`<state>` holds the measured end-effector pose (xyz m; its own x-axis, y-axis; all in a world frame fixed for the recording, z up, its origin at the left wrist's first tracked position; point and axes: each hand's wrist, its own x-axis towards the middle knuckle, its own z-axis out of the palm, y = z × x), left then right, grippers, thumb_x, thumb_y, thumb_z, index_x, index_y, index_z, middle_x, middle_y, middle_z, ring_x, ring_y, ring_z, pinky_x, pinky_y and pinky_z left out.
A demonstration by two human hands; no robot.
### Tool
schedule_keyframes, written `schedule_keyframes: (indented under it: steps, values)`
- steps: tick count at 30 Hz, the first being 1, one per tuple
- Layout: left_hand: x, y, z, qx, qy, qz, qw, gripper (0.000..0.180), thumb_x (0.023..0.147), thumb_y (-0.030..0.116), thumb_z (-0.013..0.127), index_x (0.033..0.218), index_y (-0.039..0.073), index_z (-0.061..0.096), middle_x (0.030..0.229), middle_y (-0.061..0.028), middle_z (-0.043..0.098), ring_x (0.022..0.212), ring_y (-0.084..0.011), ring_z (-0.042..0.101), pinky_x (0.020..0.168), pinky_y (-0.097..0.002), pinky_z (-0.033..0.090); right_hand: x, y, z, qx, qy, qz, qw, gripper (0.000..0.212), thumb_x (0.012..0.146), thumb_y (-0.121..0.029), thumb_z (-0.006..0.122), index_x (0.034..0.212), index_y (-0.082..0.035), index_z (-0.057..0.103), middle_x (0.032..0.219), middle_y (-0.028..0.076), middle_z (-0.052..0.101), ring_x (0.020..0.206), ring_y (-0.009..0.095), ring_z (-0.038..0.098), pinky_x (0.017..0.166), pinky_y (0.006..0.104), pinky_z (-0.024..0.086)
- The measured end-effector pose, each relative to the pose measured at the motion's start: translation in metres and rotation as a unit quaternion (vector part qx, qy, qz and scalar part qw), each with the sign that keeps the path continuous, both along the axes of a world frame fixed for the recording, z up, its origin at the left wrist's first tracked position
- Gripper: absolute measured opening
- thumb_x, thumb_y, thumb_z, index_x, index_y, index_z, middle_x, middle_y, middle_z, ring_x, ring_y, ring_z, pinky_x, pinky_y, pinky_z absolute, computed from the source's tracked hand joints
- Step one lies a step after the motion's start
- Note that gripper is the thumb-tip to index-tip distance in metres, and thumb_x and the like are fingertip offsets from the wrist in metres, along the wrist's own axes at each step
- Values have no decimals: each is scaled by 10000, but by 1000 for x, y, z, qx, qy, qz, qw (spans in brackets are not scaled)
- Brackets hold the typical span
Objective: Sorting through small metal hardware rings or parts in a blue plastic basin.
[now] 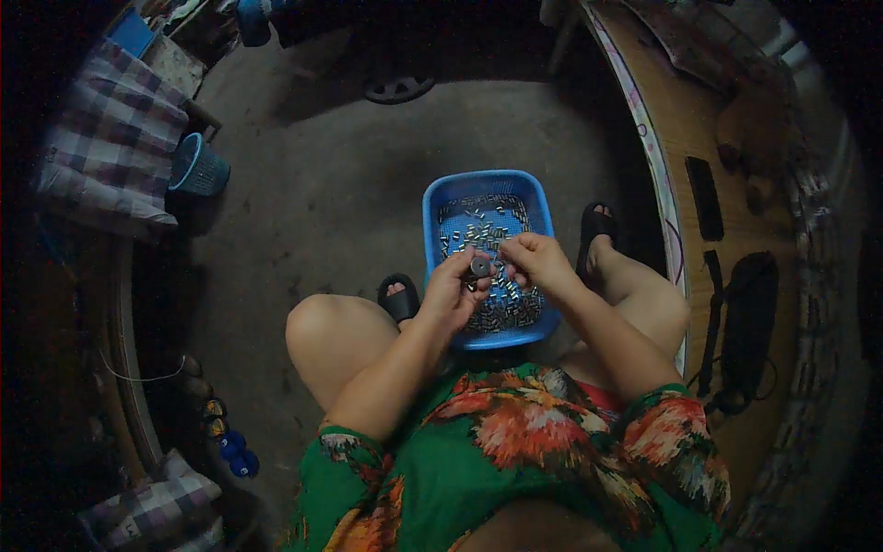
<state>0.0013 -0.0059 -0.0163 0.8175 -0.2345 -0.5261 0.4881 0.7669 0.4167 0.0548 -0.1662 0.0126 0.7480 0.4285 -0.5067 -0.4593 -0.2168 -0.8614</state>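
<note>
Over a blue plastic basket both my hands are held close together. My left hand is closed around a small round grey metal piece with a dark hole in its middle. Just to its right, the fingertips of my right hand are pinched together; what they hold, if anything, is too small to make out. Many small shiny metal cylinders lie loose in the basket, below and beyond my hands. My wrists and fingers cover part of them.
The basket stands between my feet, in black sandals. On the right runs a wooden bench or table with a dark phone-like slab and a black bag-like item. A blue wastebasket and checked cloth are at left.
</note>
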Motion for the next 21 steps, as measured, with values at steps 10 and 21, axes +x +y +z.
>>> schedule_keyframes:
  steps: [10,21]
  values:
    - [-1,-1,-3,34,12,9,999,249,863,278,457,887,34,498,720,-73,533,536,-127,476,445,-222,389,-5,1,3,86,-6,2,996,176,824,-86,484,967,15,479,828,97,581,646,132,574,515,234,482]
    - [-2,-3,6,29,-12,-9,999,258,836,292,515,868,36,508,701,-48,540,533,-110,521,439,-211,456,-8,4,-9,-1,-164,31,986,162,742,-155,625,810,-13,587,743,38,596,700,98,561,628,243,447]
